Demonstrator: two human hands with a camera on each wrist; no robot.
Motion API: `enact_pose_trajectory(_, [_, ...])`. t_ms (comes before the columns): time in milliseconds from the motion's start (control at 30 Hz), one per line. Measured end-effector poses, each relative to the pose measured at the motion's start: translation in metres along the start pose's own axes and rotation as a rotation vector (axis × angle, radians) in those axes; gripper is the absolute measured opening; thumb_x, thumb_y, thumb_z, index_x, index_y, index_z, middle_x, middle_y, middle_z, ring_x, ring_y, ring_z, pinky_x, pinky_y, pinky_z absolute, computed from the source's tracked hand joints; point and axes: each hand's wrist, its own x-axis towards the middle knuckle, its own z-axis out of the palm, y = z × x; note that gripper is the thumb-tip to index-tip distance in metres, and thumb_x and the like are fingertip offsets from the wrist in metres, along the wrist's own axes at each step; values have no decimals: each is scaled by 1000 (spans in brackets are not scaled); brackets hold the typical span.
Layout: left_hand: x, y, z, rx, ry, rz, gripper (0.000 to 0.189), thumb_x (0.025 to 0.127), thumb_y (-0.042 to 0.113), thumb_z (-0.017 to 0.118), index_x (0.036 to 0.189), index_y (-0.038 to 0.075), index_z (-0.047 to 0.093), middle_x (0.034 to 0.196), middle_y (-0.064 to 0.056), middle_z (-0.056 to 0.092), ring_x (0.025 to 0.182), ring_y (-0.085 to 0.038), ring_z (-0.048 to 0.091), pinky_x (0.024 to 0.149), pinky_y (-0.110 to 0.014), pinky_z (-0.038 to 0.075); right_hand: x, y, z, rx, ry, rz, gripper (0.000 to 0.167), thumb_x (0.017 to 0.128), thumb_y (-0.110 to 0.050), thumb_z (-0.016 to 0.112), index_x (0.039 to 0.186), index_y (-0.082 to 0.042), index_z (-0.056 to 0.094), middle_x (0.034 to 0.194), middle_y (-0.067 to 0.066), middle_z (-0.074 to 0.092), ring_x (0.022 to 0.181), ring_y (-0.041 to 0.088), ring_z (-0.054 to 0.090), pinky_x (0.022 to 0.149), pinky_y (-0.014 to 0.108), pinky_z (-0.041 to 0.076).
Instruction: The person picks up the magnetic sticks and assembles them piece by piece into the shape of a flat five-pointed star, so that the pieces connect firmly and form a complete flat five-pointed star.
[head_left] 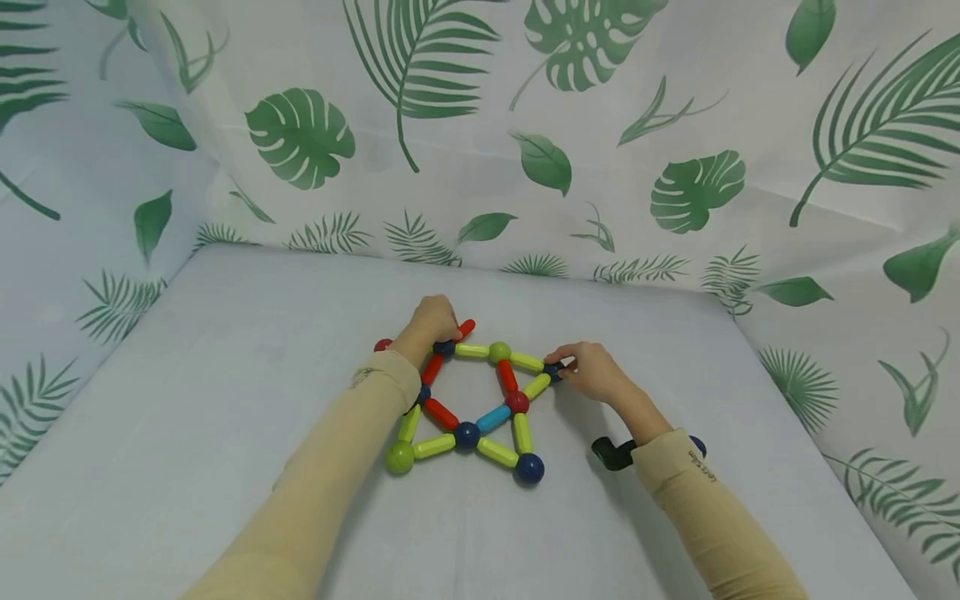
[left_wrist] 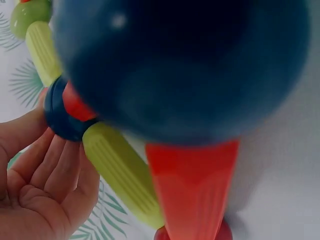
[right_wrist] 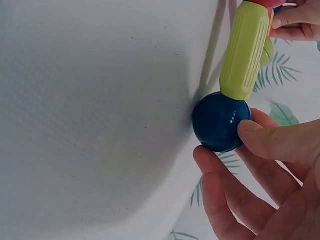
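A star-like frame of coloured rods and balls lies on the table, with a ring of red rods (head_left: pixel 441 413) and a light-blue rod (head_left: pixel 493 418) at its middle. My left hand (head_left: pixel 432 323) holds a dark blue ball (left_wrist: pixel 65 112) at the frame's far left corner. From beside that ball a red rod (head_left: pixel 467 327) juts outward. At the right tip, my right hand (head_left: pixel 596 372) pinches another dark blue ball (right_wrist: pixel 220 121) between thumb and fingers. Yellow-green rods (head_left: pixel 537 386) meet at this ball. The left forearm hides part of the frame's left side.
A dark curved piece (head_left: pixel 613 454) and a blue ball (head_left: pixel 699 446) lie by the right sleeve, partly covered by it. A red ball (head_left: pixel 383 344) shows left of the left wrist. Leaf-printed cloth (head_left: pixel 480 150) rises behind the white table (head_left: pixel 225 350).
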Motion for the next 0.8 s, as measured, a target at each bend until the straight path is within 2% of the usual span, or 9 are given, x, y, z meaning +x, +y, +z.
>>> enact_pose_trajectory(67, [1,0,2,21,-5,-11,19,82,18,67,95,4,68,98,-8,63,86,-18,56,73,-24,48,0,0,1,0,-3,5,25,83,6,56,104,-2,67,113,20,60,91,31,59,70,35,52])
enact_pose_trajectory(200, [0,1,3,-4,3,-28,19,82,17,68,95,4,69,99,-8,62,88,-19,57,74,-25,48,-1,0,2,9,-5,21,26,84,5,57,106,-3,67,115,19,59,92,31,59,71,35,52])
enact_pose_trajectory(267, [-1,0,2,-10,8,-13,19,82,16,67,96,4,69,100,-9,62,89,-19,57,75,-25,48,-3,0,2,3,-10,12,28,84,4,57,109,-3,65,118,19,58,92,31,59,71,35,52])
enact_pose_trajectory(367, [-3,-5,0,23,23,47,20,84,16,64,99,3,68,102,-10,62,91,-20,57,77,-26,48,-8,1,2,-27,-18,-30,35,85,0,59,119,-3,59,126,20,52,94,31,60,74,37,52])
enact_pose_trajectory(467, [-8,-14,-7,84,23,114,23,87,17,61,103,3,66,104,-10,62,95,-22,57,82,-30,47,-18,0,2,-63,-8,-70,43,85,-6,62,127,-2,52,132,22,45,94,31,60,77,39,51])
enact_pose_trajectory(567, [-17,-30,-16,122,-1,174,26,88,19,59,107,3,64,106,-10,62,99,-24,55,86,-35,45,-32,-7,1,-81,6,-89,45,84,-12,65,126,-2,52,131,23,45,92,29,61,77,40,51])
enact_pose_trajectory(667, [-24,-47,-24,141,-41,221,28,88,19,59,111,2,64,108,-12,61,100,-25,55,86,-36,45,-46,-16,2,-73,-15,-100,45,82,-20,68,123,-4,55,122,17,54,90,26,60,74,38,51])
enact_pose_trajectory(800, [-32,-63,-29,167,-93,244,29,88,19,60,112,3,63,108,-13,60,96,-24,54,82,-33,47,-60,-23,10,-11,-88,-129,45,79,-30,71,115,-6,59,105,8,63,86,21,60,71,34,51])
